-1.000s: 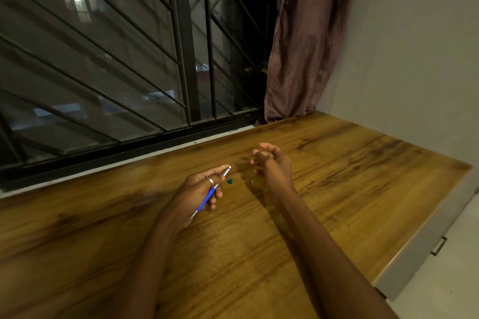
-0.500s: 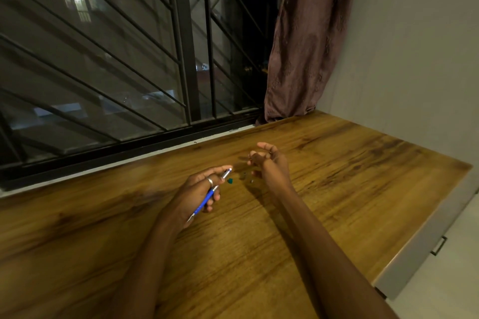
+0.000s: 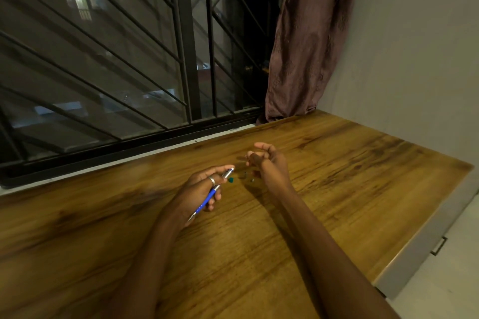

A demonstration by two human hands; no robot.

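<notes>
The left hand [image 3: 199, 189] grips a slim pen [image 3: 208, 198]. Its fingers curl round the smooth blue barrel, and the thumb lies along the top near the tapered silver metal tip. The tip pokes out past the fingertips and points up and to the right. A plain silver ring [image 3: 212, 180] bands one finger of that hand. The pen is held just above the table [image 3: 350, 189], a broad slab with a glossy wood-grain surface, streaked honey and dark brown, with a pale grey edge on the right. The right hand [image 3: 270, 164] is raised close by with its palm turned up and inward and its fingers curled. Whether it pinches anything between them I cannot tell. Between the two hands, on the wood, lie a few tiny loose parts: a small teal wedge-shaped bit [image 3: 230, 180] just beside the pen tip, and two dull grey bits [image 3: 244, 175] near the right wrist, too small to make out. Behind the table stands a window grille [image 3: 186, 59] of dark straight and slanted metal bars. A crumpled mauve curtain [image 3: 305, 46] hangs in soft folds beside a flat, matt wall [image 3: 414, 46].
</notes>
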